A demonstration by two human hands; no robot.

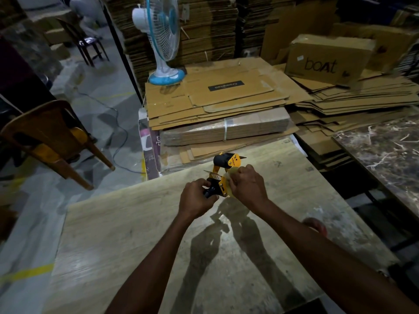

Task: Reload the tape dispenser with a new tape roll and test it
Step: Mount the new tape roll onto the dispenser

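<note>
Cardboard-stacked storeroom, pale wooden table (136, 234): left hand (195, 201) and right hand (248, 185) grip the tape dispenser (223, 171).

Dim storeroom; grey floor (95, 114) marked with yellow tape; flattened cartons (217, 96) stacked high; blue-white fan (161, 39) set on them; wooden chair (52, 141) left.

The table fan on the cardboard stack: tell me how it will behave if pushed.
The table fan looks top-heavy: a wide caged head on a thin neck above a small round blue base, so a high push would probably tip it. It seems light plastic. Its base rests on loose flattened cardboard, so it may slide or wobble.
</note>
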